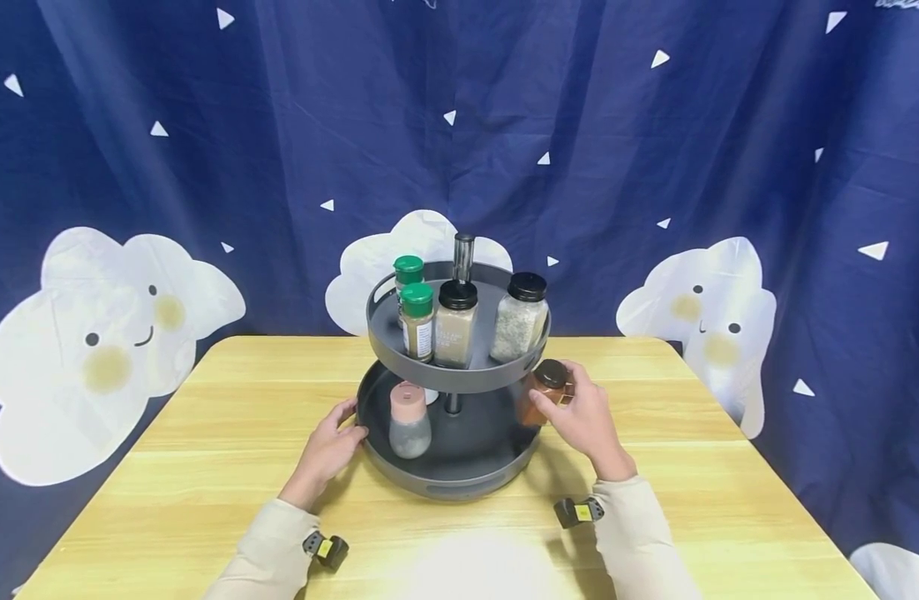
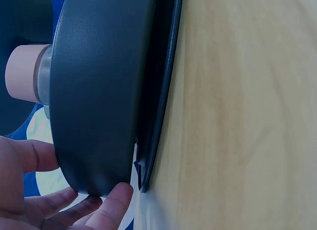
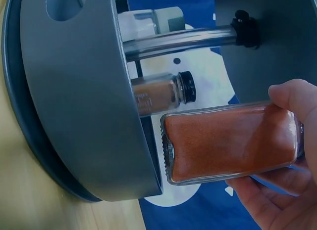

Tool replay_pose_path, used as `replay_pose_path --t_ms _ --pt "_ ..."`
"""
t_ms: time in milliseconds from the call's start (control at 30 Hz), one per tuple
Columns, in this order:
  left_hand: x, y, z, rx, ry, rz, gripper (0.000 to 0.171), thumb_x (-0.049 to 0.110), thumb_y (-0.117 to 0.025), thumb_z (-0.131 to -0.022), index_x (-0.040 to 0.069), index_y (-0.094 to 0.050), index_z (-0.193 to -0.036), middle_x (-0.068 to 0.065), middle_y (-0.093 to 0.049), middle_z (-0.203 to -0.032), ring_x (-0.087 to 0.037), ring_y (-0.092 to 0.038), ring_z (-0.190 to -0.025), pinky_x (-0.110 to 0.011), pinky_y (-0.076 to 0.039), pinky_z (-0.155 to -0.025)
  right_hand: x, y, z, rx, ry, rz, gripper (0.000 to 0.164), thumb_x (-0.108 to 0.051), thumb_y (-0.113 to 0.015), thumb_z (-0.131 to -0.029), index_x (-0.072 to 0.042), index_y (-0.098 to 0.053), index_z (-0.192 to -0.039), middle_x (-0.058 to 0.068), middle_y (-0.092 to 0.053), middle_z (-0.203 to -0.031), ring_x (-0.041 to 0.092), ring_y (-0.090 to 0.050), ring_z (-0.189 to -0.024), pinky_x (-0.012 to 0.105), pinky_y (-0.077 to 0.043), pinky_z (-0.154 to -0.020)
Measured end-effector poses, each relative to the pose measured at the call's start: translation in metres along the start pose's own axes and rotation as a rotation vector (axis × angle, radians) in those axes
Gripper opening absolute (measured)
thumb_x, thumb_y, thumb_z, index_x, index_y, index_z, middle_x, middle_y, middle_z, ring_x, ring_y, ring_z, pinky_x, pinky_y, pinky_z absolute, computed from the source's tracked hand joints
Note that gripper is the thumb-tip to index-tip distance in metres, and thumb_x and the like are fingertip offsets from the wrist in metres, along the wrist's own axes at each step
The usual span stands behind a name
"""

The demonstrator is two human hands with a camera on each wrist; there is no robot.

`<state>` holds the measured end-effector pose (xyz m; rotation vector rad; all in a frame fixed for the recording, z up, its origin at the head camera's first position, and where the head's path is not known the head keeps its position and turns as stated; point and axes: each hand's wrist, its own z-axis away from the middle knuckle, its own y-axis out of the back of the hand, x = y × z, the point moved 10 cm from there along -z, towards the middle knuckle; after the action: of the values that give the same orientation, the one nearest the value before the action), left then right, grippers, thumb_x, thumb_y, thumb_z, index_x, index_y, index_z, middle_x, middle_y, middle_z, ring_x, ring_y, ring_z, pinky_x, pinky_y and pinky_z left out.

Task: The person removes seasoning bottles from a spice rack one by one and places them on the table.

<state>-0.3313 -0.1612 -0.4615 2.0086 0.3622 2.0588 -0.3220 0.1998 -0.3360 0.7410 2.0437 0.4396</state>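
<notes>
A dark grey two-tier turntable rack (image 1: 459, 487) stands on the table. My left hand (image 1: 328, 446) holds the left rim of its lower tray; in the left wrist view the thumb is at the upper edge and the fingertips (image 2: 119, 195) touch the wall's lower side. My right hand (image 1: 588, 414) grips a square glass spice jar (image 3: 230, 143) of red-brown powder near its black lid (image 1: 551, 372). The jar is at the lower tray's right side, its base near the rim. A pink-capped shaker (image 1: 409, 421) stands on the left of that tray.
Green-capped bottles (image 1: 417, 321) and black-lidded jars (image 1: 454, 329) (image 1: 517, 321) occupy the upper tray, which overhangs the lower one. Behind the lower rim, the right wrist view shows a brown-powder jar (image 3: 158, 95) and the steel post (image 3: 183, 43). A blue curtain (image 1: 504, 75) hangs behind.
</notes>
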Motion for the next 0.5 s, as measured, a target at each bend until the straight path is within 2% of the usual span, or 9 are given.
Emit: replay_pose_path --t_ms 300,500 --pt "-0.001 -0.001 0.001 -0.008 -0.004 0.012 0.058 0.007 -0.049 -0.093 0.001 -0.027 -0.145 -0.024 -0.027 -0.152 -0.036 -0.039 -0.131 -0.047 -0.046 -0.101 0.003 0.01 0.002 0.014 0.003 0.02 0.054 -0.016 -0.077 -0.076 0.005 -0.051 -0.119 0.024 -0.069 -0.091 0.03 -0.064 -0.071 0.041 -0.053 -0.06" --pt "-0.004 -0.002 0.0 -0.005 0.0 0.001 0.058 0.008 -0.049 -0.092 0.002 -0.027 -0.146 -0.023 -0.028 -0.152 -0.035 -0.041 -0.13 -0.047 -0.048 -0.099 0.005 0.015 0.002 0.033 0.022 0.051 0.054 -0.016 -0.078 -0.076 0.005 -0.052 -0.118 0.02 -0.069 -0.083 0.02 -0.055 -0.058 0.033 -0.048 -0.05"
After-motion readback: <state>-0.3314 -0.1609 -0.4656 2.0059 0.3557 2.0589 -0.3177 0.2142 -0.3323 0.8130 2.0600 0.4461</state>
